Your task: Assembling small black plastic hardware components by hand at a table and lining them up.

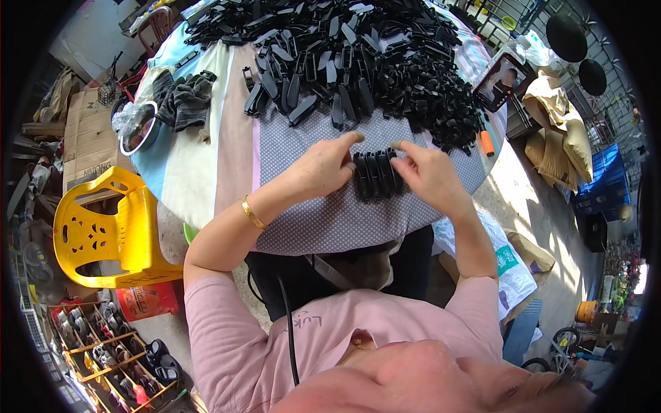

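Note:
Near the front edge of the cloth-covered table, a short row of black ribbed plastic parts [377, 177] stands side by side. My left hand [323, 165] is closed at the row's left end, with thumb and fingertips against it. At the right end, my right hand [432, 173] pinches the row in the same way. Beyond my hands spreads a large heap of long black plastic pieces [303, 69]. To its right, a pile of smaller black plastic pieces [430, 96] reaches toward the table's right side.
An orange-handled tool [487, 143] and a phone [501, 79] sit by the table's right edge. Dark grey gloves [184, 100] and a white-rimmed bucket [141, 136] are at the left. A yellow plastic chair [113, 230] stands left of me, above a shoe rack [113, 354].

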{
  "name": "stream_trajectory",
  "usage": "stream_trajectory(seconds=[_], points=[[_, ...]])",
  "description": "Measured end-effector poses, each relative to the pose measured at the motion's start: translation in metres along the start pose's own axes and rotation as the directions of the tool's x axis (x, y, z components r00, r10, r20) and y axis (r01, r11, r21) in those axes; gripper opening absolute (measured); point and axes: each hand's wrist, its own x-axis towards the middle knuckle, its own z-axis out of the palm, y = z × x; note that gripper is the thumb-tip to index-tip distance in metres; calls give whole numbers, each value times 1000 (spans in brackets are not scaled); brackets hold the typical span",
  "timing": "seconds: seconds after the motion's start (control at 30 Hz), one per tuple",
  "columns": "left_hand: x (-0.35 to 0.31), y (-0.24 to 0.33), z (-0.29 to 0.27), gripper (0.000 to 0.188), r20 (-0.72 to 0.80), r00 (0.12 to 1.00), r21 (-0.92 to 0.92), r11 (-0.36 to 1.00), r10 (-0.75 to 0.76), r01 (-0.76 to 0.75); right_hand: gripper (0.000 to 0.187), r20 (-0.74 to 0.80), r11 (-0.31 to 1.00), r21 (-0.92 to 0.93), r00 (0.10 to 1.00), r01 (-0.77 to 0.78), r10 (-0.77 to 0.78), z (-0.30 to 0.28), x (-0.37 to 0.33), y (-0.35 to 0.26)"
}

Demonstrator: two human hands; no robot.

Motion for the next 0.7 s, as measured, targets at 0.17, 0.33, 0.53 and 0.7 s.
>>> stream_trajectory(seconds=[0.17, 0.33, 0.53, 0.7], points=[[12, -31, -27, 28, -589, 799, 290, 955, 125, 65, 19, -250, 946, -264, 934, 186, -253, -4, 47, 19], [20, -48, -35, 26, -628, 777, 388, 881, 39, 270, 18, -88, 814, -579, 989, 44, -116, 14, 84, 28], [20, -49, -31, 25, -602, 793, 468, 847, 97, 252, 17, -85, 797, -604, 995, -4, -60, 18, 85, 23], [25, -49, -36, 28, -668, 743, 159, 983, 44, 86, 9, -43, 847, -530, 996, 47, -83, 2, 91, 18]])
